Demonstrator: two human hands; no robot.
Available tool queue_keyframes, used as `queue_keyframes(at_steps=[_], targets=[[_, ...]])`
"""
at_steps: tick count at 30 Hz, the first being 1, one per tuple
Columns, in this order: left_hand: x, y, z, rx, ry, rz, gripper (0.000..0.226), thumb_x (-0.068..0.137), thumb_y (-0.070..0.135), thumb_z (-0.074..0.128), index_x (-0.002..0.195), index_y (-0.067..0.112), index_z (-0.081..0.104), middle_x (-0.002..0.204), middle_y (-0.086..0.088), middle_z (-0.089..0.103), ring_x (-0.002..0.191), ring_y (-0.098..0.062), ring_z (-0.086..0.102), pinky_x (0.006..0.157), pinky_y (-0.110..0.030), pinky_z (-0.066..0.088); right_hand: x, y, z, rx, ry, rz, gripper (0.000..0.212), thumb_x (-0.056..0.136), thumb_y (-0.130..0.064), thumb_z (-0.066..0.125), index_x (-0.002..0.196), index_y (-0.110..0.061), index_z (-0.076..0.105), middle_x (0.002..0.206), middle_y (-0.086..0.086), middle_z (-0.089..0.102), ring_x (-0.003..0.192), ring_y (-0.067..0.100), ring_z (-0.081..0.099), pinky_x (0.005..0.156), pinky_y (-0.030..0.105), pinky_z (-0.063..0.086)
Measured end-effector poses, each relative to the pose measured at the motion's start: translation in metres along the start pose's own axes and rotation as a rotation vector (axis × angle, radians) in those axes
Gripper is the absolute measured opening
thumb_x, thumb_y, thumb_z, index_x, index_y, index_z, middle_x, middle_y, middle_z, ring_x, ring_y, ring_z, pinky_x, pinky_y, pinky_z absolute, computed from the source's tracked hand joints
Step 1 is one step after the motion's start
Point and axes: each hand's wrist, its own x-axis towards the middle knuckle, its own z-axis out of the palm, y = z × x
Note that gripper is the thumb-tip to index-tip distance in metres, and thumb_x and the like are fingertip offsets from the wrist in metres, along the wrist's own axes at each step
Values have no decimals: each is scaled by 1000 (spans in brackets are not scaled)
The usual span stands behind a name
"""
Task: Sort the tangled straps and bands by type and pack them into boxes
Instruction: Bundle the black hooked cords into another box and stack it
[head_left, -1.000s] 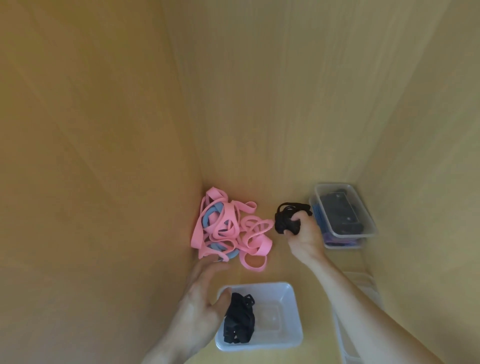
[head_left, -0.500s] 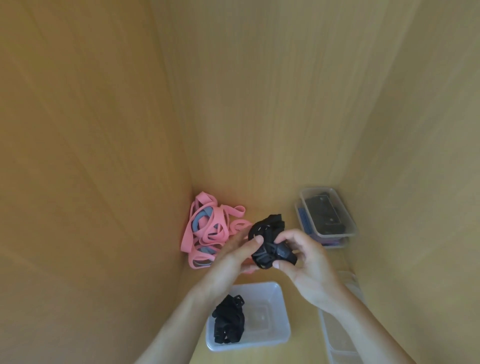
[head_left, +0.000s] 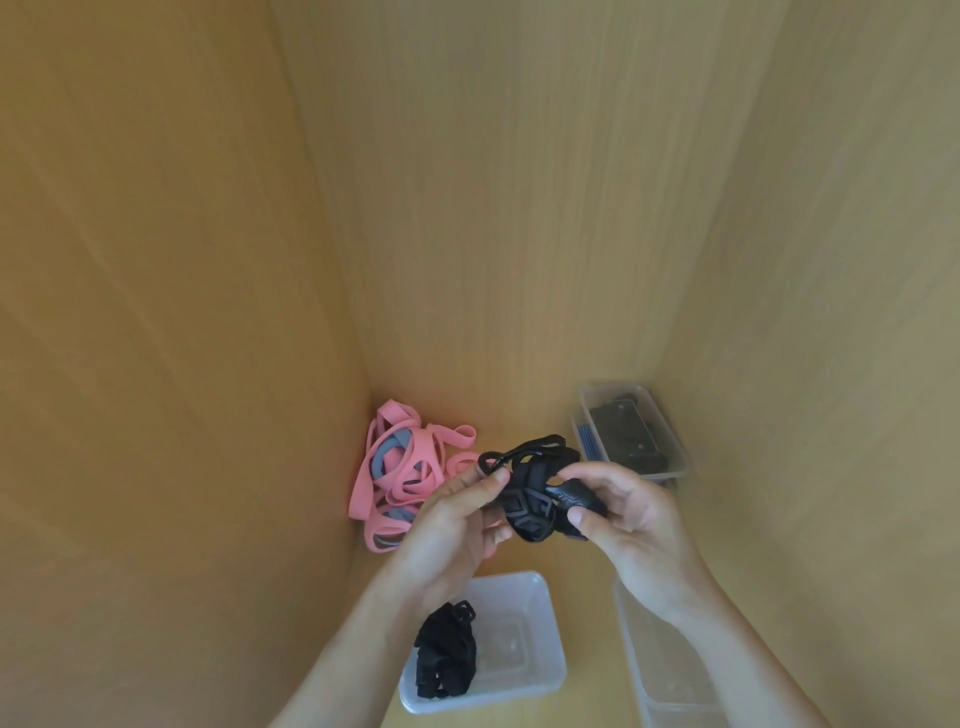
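Observation:
Both hands hold a tangled black strap bundle (head_left: 530, 499) in the air above the wooden floor. My left hand (head_left: 452, 535) pinches its left side between thumb and fingers. My right hand (head_left: 623, 514) grips its right end, a flat black piece. Behind the hands, against the left wall, lies a pile of pink bands (head_left: 400, 473) mixed with grey-blue ones. A clear plastic box (head_left: 530, 670) in front holds another black strap bundle (head_left: 447, 654).
A lidded clear box (head_left: 665, 441) with dark items stands at the back right corner, on top of a second container. A further clear box (head_left: 654, 665) lies at the right front, partly under my right forearm. Wooden walls close in on three sides.
My right hand brought the black bundle from the floor near the back box toward the middle. My left hand rose from the front box and took hold of it.

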Motion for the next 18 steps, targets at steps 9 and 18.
queue_keyframes(at_steps=[9,18], targets=[[-3,11,-1,83,-50,-25,49,90,29,65,124,-5,58,115,-17,68,102,-24,64,85,-33,52,7,-2,4,-51,-49,47,46,87,16,63,115,-20,68,113,-4,75,113,15,67,99,38,52],[3,7,4,80,-127,-66,30,86,25,60,108,10,75,110,-17,71,100,-27,67,90,-41,53,1,-15,2,-527,-52,-135,32,85,0,74,103,-26,73,95,-19,61,93,7,61,76,12,42]])
